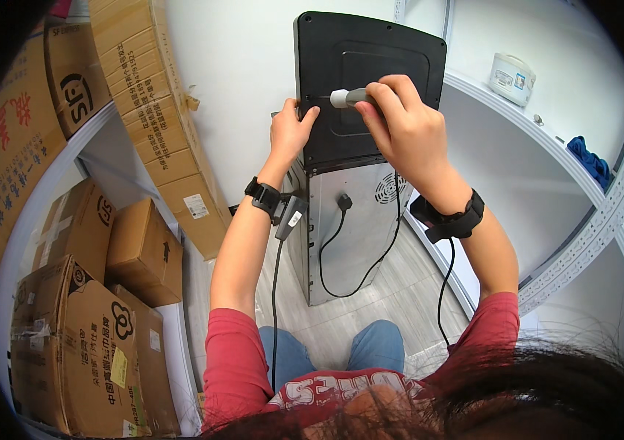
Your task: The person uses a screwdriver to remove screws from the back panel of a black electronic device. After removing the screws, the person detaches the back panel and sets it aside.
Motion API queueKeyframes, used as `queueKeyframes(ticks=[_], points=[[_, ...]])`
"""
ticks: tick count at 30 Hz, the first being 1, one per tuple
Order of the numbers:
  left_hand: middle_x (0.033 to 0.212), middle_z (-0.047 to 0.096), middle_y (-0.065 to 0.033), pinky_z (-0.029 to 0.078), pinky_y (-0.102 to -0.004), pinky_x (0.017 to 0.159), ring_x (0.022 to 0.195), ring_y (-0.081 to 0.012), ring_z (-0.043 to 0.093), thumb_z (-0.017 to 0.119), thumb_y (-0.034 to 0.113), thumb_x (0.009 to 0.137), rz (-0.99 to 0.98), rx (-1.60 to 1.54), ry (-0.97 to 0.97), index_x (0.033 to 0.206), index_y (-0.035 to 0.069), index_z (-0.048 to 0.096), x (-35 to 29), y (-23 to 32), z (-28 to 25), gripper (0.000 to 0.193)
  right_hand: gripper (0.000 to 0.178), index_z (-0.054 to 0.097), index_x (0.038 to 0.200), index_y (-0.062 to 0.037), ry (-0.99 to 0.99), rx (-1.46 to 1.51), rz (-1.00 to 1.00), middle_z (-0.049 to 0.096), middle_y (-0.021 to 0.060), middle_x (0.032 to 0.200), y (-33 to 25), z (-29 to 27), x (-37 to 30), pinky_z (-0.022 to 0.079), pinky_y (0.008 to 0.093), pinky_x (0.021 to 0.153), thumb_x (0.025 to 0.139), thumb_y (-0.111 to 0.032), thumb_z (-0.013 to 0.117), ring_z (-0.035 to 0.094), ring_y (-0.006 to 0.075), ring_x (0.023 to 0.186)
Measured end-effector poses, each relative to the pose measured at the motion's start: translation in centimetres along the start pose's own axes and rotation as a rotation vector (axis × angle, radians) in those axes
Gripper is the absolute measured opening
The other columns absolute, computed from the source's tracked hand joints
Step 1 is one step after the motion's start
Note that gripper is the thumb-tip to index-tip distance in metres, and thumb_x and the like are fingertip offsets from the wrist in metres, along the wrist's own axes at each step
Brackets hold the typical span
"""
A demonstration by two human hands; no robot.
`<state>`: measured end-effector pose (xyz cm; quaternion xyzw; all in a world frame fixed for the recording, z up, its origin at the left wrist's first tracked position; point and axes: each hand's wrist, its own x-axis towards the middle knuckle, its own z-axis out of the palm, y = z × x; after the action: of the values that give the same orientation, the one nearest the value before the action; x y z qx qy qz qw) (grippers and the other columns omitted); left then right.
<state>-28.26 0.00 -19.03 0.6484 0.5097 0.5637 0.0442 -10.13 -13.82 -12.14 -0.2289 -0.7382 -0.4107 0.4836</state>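
A tall appliance with a grey metal back (330,242) stands on the floor in front of me, with a black panel (378,62) at its top. My left hand (291,136) grips the panel's left edge, its thumb on the front and its other fingers around the side. In my right hand (407,128) is a screwdriver (348,97) with a grey handle and a white collar. Its thin shaft points left across the black panel toward the edge by my left thumb. Whether the tip touches a screw there cannot be made out.
A black power cord (321,253) loops down the appliance's back beside a round vent (389,188). Cardboard boxes (81,345) fill the left shelving, and a tall carton (150,110) leans nearby. On the right shelf sit a white rice cooker (512,78) and a blue cloth bundle (589,161).
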Motion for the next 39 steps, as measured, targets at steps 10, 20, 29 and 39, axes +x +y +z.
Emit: queueKeyframes(ticks=[10,20,29,39], points=[[0.075,0.063,-0.0181,0.048,-0.0418,0.067,0.074,-0.0344,0.063,0.063,0.04,0.081,0.018,-0.028,0.021,0.107,0.0,0.056,0.1,-0.2,0.3,0.048,0.026,0.057,0.096,-0.006,0.042,0.098,-0.008,0.055,0.0068,0.094,0.7,0.1,0.8,0.048,0.0282,0.052,0.073,-0.008,0.067,0.059,0.0195,0.06],[0.075,0.063,-0.017,0.048,-0.0413,0.065,0.074,-0.0332,0.063,0.063,0.041,0.081,0.011,-0.03,0.025,0.106,-0.001,0.056,0.0,-0.3,0.2,0.049,0.03,0.054,0.098,-0.0046,0.055,0.096,-0.067,0.055,0.0076,0.091,0.9,0.6,1.1,0.047,0.0269,0.047,0.076,-0.018,0.069,0.057,0.0196,0.054],[0.071,0.062,-0.0162,0.047,-0.0414,0.063,0.07,-0.0327,0.062,0.063,0.041,0.081,0.005,-0.029,0.021,0.104,-0.001,0.056,-0.2,-0.2,0.2,0.049,0.028,0.055,0.098,-0.0052,-0.051,0.007,0.145,0.055,0.0084,0.091,-0.4,0.2,1.4,0.049,0.0294,0.05,0.077,-0.02,0.068,0.059,0.0214,0.056],[0.07,0.062,-0.0168,0.047,-0.0417,0.063,0.07,-0.033,0.062,0.063,0.04,0.081,0.027,-0.039,0.036,0.103,-0.002,0.056,-0.1,-0.3,0.4,0.048,0.016,0.057,0.089,-0.0084,-0.025,0.177,-0.046,0.055,0.0091,0.091,-1.1,0.5,2.5,0.049,0.0313,0.052,0.077,-0.013,0.066,0.06,0.0228,0.058]])
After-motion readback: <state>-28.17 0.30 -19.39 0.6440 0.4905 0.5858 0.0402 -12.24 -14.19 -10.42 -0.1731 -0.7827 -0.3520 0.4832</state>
